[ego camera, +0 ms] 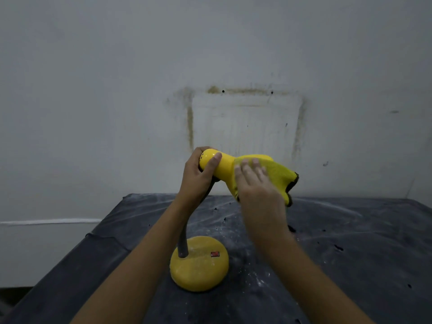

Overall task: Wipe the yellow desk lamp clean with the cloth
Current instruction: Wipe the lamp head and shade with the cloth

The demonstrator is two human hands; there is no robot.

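Note:
The yellow desk lamp stands on the table on its round yellow base (pixel 199 265), which carries a small red switch. A grey flexible neck rises from the base up to the yellow lamp head (pixel 223 167). My left hand (pixel 198 177) is wrapped around the rear end of the head, thumb across the top. A yellow cloth (pixel 278 177) with a dark edge is draped over the wide shade end. My right hand (pixel 259 185) lies flat on the cloth, pressing it against the shade. Most of the shade is hidden under the cloth.
The table (pixel 339 242) has a dark, dusty cover with white powder marks and small holes. Just behind it rises a grey wall (pixel 245 120) with a stained rectangular outline. The table's left edge runs diagonally toward the lower left.

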